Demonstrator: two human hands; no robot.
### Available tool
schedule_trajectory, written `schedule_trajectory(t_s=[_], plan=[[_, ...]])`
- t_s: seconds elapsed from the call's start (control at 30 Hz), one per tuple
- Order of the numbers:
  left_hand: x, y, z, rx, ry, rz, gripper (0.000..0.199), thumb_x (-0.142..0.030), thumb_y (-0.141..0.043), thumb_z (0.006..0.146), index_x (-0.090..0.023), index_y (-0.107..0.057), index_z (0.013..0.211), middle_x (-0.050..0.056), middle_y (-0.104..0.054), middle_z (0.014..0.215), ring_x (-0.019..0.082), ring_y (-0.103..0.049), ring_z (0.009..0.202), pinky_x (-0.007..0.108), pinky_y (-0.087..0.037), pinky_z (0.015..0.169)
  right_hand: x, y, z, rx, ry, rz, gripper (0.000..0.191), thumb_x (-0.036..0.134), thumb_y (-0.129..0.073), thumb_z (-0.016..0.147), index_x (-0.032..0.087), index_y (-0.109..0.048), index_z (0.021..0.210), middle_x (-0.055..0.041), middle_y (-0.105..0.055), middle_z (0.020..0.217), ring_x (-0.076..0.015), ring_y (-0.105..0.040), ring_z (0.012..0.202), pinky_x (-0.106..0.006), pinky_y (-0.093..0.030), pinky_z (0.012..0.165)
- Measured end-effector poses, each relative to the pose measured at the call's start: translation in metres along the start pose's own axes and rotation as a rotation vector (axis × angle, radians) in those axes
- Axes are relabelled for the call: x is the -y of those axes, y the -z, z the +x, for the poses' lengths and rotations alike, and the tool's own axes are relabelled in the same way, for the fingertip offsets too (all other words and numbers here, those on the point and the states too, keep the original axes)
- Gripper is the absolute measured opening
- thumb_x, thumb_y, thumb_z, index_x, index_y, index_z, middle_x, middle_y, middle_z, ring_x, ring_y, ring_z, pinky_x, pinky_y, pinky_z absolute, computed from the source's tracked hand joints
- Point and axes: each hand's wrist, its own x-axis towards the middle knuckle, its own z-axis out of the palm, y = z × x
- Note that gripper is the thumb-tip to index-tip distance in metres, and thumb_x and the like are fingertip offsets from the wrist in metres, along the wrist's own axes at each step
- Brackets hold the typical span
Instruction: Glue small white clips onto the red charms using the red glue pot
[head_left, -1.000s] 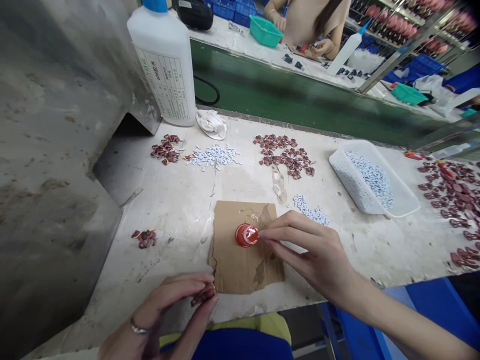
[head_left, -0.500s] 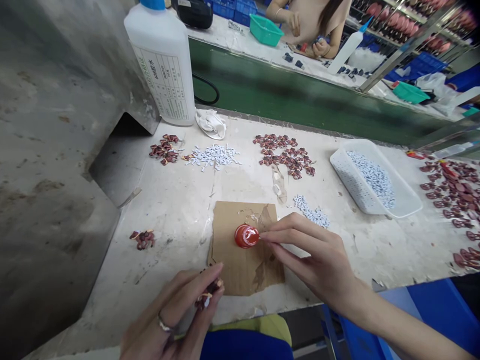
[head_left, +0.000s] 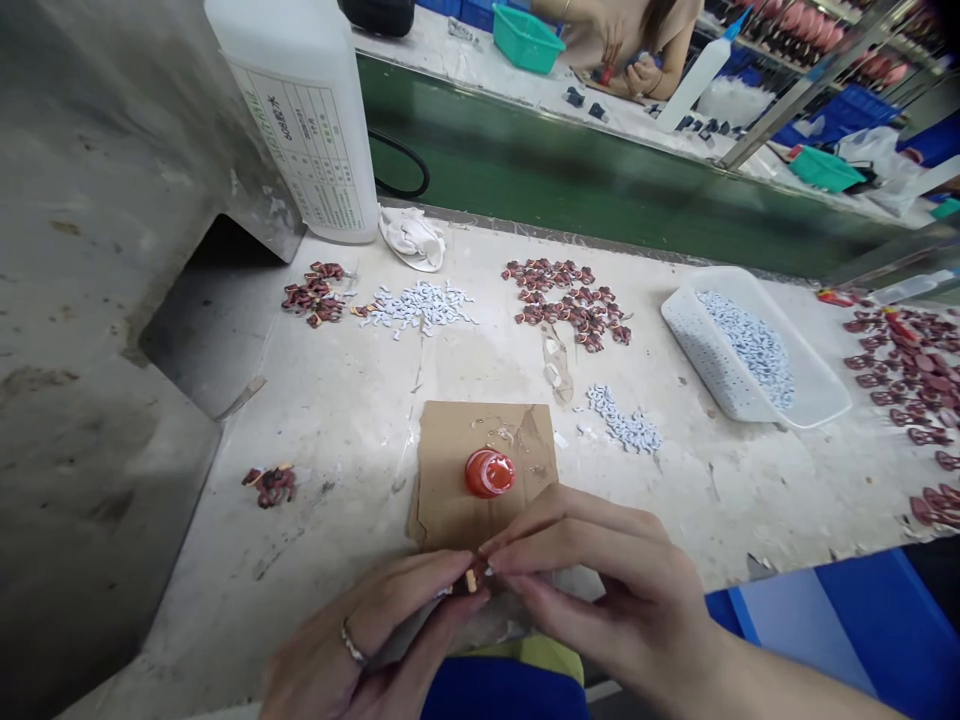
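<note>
Bench surface carries a torn cardboard sheet near its front edge, with a red plastic cap on the sheet. Just off the sheet's front edge, the left hand pinches a small maroon piece tightly. The right hand has a narrow grip just beside it; what it holds is hidden. The piece looks light and stiff, and is probably best taken by its edges.

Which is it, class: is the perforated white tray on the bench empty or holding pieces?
Holding pieces: a heap of small pale blue pieces lies inside the perforated white tray, with bare tray showing beside it.
</note>
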Motion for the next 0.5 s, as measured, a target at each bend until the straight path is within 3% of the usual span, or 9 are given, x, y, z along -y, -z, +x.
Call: schedule_trajectory(t_s=[0.13,0.27,0.4,0.5], plan=[[0.001,0.001,0.003,0.020,-0.014,0.017,0.009,-0.029,-0.068,0.095,-0.030,-0.069,0.105,-0.016,-0.076,0.099,-0.004,-0.071,0.079,-0.006,-0.046,0.089,-0.001,-0.001,0.000,0.021,0.007,-0.022,0.021,0.003,-0.068,0.093,0.015,-0.075,0.107,-0.0089,-0.077,0.095,-0.0167,-0.075,0.084,-0.025,-0.063,0.072],[0.003,0.000,0.002,0.027,-0.067,0.036,0.014,-0.027,-0.072,0.092,-0.027,-0.069,0.106,-0.012,-0.077,0.099,0.000,-0.072,0.078,0.000,-0.053,0.087,0.000,0.001,-0.007,0.092,0.013,-0.135,0.023,0.010,-0.063,0.100,0.020,-0.072,0.118,-0.0082,-0.075,0.100,-0.0170,-0.075,0.085,-0.026,-0.065,0.070],[0.005,0.000,-0.001,0.005,-0.067,-0.011,0.021,-0.015,-0.072,0.089,-0.027,-0.070,0.106,-0.011,-0.077,0.101,0.002,-0.073,0.082,0.005,-0.056,0.090,0.002,0.001,-0.014,0.099,0.155,-0.364,0.030,0.010,-0.054,0.104,0.018,-0.065,0.131,-0.0114,-0.075,0.110,-0.0188,-0.075,0.092,-0.027,-0.067,0.070],[0.004,0.001,-0.002,0.012,-0.064,-0.022,0.022,-0.014,-0.072,0.089,-0.028,-0.070,0.106,-0.011,-0.077,0.103,0.003,-0.074,0.084,0.006,-0.057,0.091,0.003,0.002,-0.012,0.100,0.126,-0.302,0.028,0.010,-0.056,0.104,0.018,-0.066,0.129,-0.0104,-0.074,0.107,-0.0175,-0.075,0.090,-0.026,-0.066,0.071]])
